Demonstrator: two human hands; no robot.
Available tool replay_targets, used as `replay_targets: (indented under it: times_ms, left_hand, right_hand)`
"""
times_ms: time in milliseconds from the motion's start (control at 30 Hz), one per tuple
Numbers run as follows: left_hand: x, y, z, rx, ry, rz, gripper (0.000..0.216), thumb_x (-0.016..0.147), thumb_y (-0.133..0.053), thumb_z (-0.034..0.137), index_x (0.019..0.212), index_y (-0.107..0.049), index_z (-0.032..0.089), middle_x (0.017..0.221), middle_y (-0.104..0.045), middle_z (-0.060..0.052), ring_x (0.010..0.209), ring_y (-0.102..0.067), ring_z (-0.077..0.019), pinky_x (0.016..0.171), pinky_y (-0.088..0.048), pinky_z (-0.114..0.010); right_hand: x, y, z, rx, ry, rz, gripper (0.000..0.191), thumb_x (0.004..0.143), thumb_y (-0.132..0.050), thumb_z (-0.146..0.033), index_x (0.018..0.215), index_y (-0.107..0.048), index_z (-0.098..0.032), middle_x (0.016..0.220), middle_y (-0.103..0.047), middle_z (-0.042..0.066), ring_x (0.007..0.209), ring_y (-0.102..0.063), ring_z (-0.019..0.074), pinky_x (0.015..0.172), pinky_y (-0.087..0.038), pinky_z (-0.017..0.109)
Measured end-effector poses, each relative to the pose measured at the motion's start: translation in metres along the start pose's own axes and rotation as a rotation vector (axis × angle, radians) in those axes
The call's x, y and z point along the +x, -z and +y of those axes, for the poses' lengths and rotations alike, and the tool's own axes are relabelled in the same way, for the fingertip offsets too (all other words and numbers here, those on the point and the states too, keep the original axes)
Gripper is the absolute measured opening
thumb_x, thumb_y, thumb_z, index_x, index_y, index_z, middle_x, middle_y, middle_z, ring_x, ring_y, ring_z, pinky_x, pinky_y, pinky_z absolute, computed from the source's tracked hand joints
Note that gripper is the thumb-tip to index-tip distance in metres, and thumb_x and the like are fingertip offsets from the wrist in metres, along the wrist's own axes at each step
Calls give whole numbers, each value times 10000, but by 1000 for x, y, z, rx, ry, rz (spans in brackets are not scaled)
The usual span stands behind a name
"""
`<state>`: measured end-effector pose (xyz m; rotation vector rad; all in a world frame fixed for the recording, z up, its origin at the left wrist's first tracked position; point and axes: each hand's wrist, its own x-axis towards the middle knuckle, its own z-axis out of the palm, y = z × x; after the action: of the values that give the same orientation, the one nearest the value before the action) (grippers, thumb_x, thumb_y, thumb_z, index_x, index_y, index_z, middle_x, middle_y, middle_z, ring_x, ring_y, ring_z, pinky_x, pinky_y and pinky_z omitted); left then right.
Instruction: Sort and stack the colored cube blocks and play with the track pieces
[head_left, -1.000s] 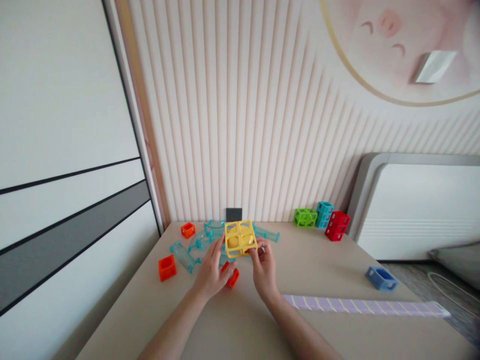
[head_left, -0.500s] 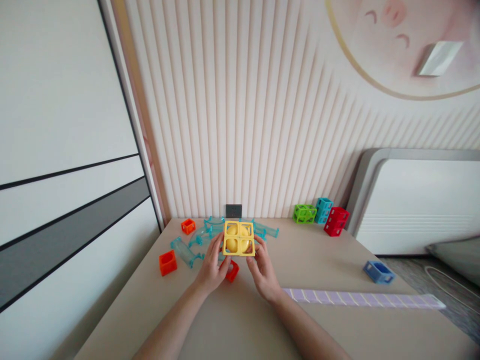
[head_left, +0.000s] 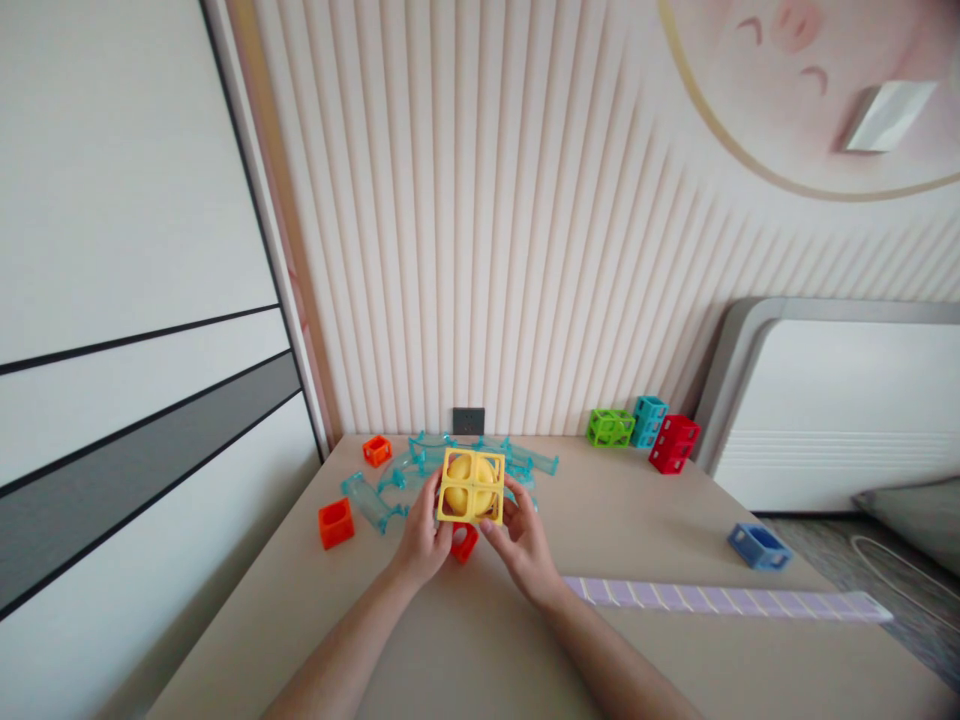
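Note:
Both of my hands hold a yellow open-frame block [head_left: 471,486] just above the beige table [head_left: 637,520]. My left hand [head_left: 420,540] grips its left side and my right hand [head_left: 525,545] grips its right side, fingers closed round the frame. A rounded yellow part shows inside the frame. A red cube [head_left: 465,541] lies on the table right below the block, between my hands. Clear teal track pieces [head_left: 420,465] lie just behind the block.
Two orange cubes [head_left: 334,523] [head_left: 376,450] sit at the left. Green [head_left: 609,427], teal [head_left: 648,418] and red [head_left: 673,444] frame blocks stand by the slatted wall at the back right. A blue cube [head_left: 759,546] and a lilac strip [head_left: 720,600] lie at the right.
The yellow block has come down a little and slightly left, and it has turned in my hands. Both hands keep their hold. The view shifted slightly.

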<state>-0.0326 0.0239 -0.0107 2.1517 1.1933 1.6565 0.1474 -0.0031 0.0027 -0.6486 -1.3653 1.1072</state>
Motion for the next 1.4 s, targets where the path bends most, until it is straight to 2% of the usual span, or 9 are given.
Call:
replay_targets:
  times_ms: [200,400,533,633,767,900,1033,1233,1400]
  left_hand:
    - [2,1,-2,51,-60,-11,544,890,-467,135,1429,-400,165,1356,-606,-172,1271,-586,-265,1033,-518,-424]
    - [1,0,0,4,-41,-28,520,908,-435,129,1426,-413,163,1371,-613,-155,1261,-599,-245,1012,-536,-396]
    - [1,1,-3,24,-81,-33,578,856,-408,48,1420,-443,171,1353,-632,-138,1242,-614,-233,1012,-538,-386]
    - [3,4,-2,30,-135,-99,611,809,-400,1,1386,-491,182,1330,-647,-122,1244,-610,-225,1037,-522,-387]
    - [4,6,0,42,-126,-129,611,802,-403,-8,1374,-503,183,1325,-648,-122,1243,-609,-227,1040,-523,-397]
    - [3,7,-1,68,-132,-135,603,829,-408,11,1403,-476,181,1332,-645,-129,1247,-610,-236,1031,-535,-410]
    - [4,6,0,64,-176,-157,624,855,-404,25,1459,-422,180,1384,-606,-142,1294,-574,-241,1055,-519,-421]
    - [5,7,2,43,-140,-244,704,838,-414,1,1509,-354,202,1464,-526,-134,1371,-491,-233,1111,-467,-434]
    - [3,9,-2,91,-156,-299,773,831,-407,-19,1551,-272,228,1513,-469,-120,1399,-455,-223,1131,-443,-414]
  right_hand:
    - [-3,3,-4,-161,44,-109,728,922,-650,-415,1543,-296,-275,1536,-435,114,1365,-469,292,1107,-417,439]
    - [-4,0,-5,-253,45,-29,715,905,-627,-526,1517,-393,-239,1350,-616,108,1229,-574,290,1020,-495,398]
    - [0,1,-3,-256,56,74,585,962,-504,-557,1456,-487,-245,1327,-627,96,1187,-601,268,1013,-495,390]
    - [3,8,-2,-296,51,168,550,964,-478,-573,1383,-574,-231,1254,-661,93,1171,-598,268,1024,-478,401]
    - [3,12,-1,-264,-9,201,581,944,-501,-587,1393,-570,-225,1030,-699,78,914,-642,227,820,-551,347]
    - [1,7,-1,-192,-74,216,609,937,-499,-604,1404,-556,-218,817,-654,33,654,-564,171,610,-519,287]
    - [4,7,-6,-163,-92,232,607,900,-534,-643,1323,-623,-217,784,-644,27,687,-575,186,602,-512,279]
    - [9,9,-10,-118,-63,235,547,881,-573,-643,1207,-701,-223,951,-697,51,857,-631,211,742,-533,303]
    - [9,8,-12,-83,-81,259,537,869,-596,-634,1166,-731,-207,914,-701,41,812,-630,187,709,-525,282]
